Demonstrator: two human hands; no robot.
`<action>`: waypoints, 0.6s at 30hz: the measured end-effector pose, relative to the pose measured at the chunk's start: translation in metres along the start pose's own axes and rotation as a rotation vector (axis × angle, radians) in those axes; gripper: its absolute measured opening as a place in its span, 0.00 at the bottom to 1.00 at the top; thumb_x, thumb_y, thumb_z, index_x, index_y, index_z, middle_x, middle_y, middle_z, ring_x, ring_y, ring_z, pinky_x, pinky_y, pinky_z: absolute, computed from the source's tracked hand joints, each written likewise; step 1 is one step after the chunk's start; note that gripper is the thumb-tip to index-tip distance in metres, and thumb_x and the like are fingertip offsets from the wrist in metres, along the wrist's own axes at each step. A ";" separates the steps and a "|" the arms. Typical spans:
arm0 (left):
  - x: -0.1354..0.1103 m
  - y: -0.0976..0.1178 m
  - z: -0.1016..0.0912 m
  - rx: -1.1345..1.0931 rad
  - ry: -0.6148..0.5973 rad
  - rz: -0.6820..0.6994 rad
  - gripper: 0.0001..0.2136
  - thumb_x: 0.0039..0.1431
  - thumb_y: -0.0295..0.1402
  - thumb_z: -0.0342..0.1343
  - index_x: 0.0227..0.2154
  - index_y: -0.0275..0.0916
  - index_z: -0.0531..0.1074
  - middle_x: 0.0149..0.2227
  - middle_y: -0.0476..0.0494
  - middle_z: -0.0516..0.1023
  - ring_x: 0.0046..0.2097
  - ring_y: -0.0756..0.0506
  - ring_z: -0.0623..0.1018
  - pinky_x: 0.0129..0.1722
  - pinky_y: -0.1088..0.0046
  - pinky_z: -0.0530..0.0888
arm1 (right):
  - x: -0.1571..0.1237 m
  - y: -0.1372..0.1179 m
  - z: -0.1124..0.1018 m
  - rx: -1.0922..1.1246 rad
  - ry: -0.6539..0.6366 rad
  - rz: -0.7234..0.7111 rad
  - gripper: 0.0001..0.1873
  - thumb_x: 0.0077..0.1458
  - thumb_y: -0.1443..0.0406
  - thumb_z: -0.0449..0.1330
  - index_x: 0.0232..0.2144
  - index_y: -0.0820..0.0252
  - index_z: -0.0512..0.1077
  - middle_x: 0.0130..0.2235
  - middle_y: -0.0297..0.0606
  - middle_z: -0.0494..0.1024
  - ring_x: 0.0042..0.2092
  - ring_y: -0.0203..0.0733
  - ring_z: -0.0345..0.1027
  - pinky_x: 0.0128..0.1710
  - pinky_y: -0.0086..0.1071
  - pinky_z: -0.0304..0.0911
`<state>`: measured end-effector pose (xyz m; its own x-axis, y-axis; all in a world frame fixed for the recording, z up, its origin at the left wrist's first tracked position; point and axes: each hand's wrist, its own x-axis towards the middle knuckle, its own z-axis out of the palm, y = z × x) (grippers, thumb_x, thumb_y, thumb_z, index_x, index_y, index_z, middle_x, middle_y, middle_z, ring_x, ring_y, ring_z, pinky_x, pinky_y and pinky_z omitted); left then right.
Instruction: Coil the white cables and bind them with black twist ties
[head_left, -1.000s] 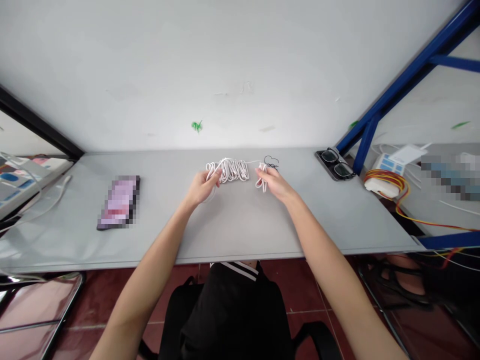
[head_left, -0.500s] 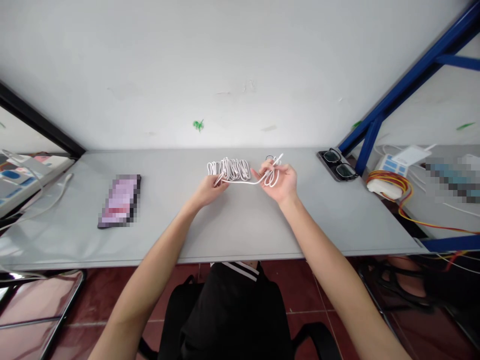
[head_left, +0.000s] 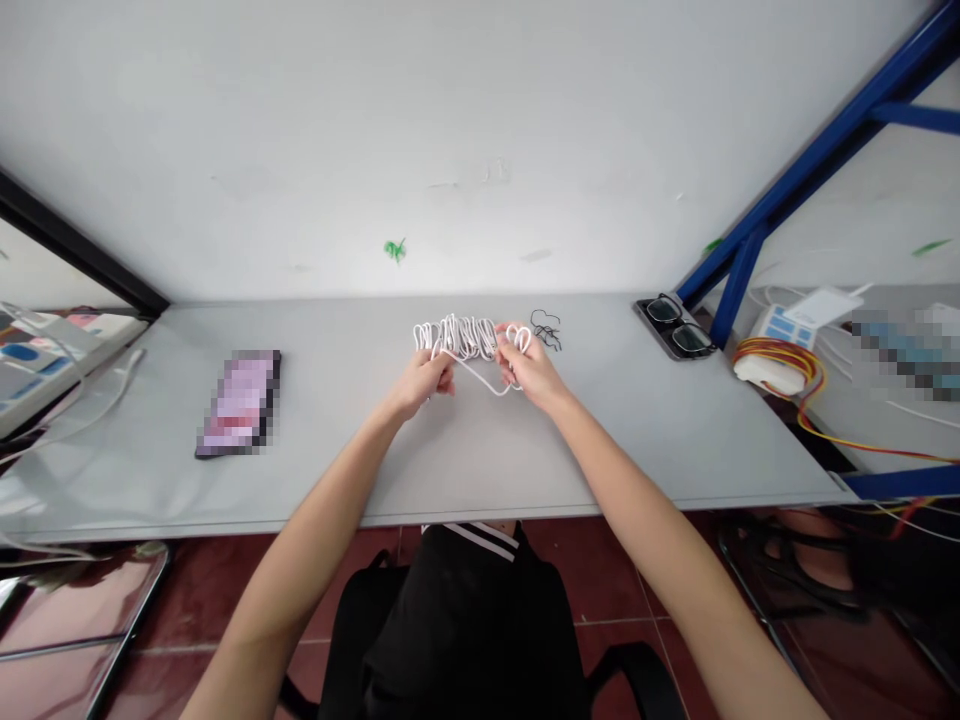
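White cable (head_left: 459, 338) is gathered into a row of narrow, upright loops toward the back of the grey desk (head_left: 322, 470), and both hands have hold of it. The left hand (head_left: 424, 385) is mostly closed, its fingers curled over the left end of the bundle. The right hand (head_left: 531, 370) is partly closed, its fingertips (head_left: 511, 342) pinching the right end, with a small loop standing up around them. Between the hands, a slack length of the cable droops toward the person in a shallow curve. Just beside the right hand, a thin black cord (head_left: 547, 330) lies squiggled on the desk, touching neither hand. Well to the left sits a phone (head_left: 240, 403), its screen pixelated. Well to the right, black-framed glasses (head_left: 675, 327) rest on a dark case (head_left: 646, 325) at the desk's back edge.
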<state>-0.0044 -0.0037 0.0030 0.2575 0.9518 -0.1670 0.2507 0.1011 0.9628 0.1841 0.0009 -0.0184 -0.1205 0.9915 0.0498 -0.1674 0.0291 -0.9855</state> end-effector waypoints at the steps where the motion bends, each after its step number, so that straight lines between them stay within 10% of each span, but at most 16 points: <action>1: 0.000 0.000 0.001 -0.082 -0.015 -0.024 0.15 0.51 0.36 0.50 0.16 0.41 0.52 0.17 0.53 0.54 0.21 0.53 0.61 0.22 0.73 0.55 | 0.000 0.001 0.002 0.018 0.017 0.007 0.20 0.51 0.50 0.63 0.42 0.50 0.65 0.24 0.23 0.66 0.17 0.28 0.49 0.17 0.27 0.50; 8: 0.003 0.003 0.015 -0.492 -0.021 -0.032 0.08 0.41 0.30 0.54 0.28 0.39 0.62 0.22 0.55 0.53 0.20 0.56 0.50 0.20 0.76 0.47 | -0.005 -0.002 0.019 -0.080 -0.172 0.033 0.21 0.54 0.44 0.58 0.33 0.53 0.66 0.21 0.24 0.57 0.18 0.28 0.44 0.17 0.28 0.42; 18: 0.014 -0.019 0.035 -0.477 0.098 0.151 0.18 0.62 0.44 0.50 0.47 0.39 0.72 0.27 0.50 0.68 0.26 0.52 0.65 0.26 0.75 0.64 | -0.003 0.013 0.037 0.111 -0.047 -0.001 0.20 0.51 0.47 0.63 0.37 0.52 0.65 0.27 0.27 0.68 0.25 0.34 0.62 0.23 0.30 0.57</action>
<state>0.0267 -0.0020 -0.0250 0.1634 0.9864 -0.0198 -0.2422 0.0596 0.9684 0.1457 -0.0065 -0.0255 -0.1656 0.9843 0.0606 -0.2746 0.0131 -0.9615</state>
